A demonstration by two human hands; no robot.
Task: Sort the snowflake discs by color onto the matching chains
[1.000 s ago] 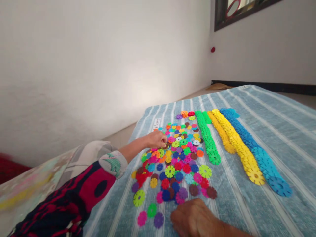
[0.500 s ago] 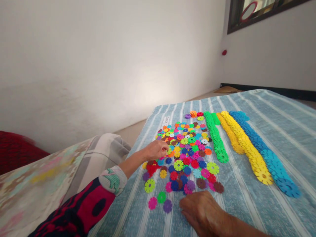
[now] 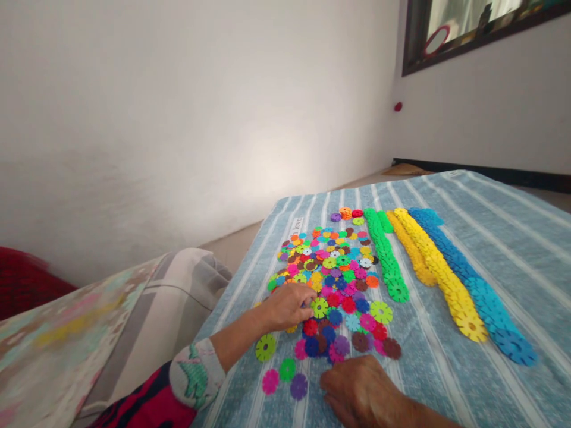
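Small notched discs [image 3: 343, 279] — pink, blue, green, red — lie scattered flat on the striped bed [image 3: 513, 238]. Our left hand [image 3: 289, 306] touches their near edge, our right hand [image 3: 361, 392] just beside them. Fingers curled; we cannot tell if they grip.

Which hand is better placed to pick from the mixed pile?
Left, probably. The left hand lies on the mixed pile, fingertips beside a lime disc; the right hand rests at its near edge.
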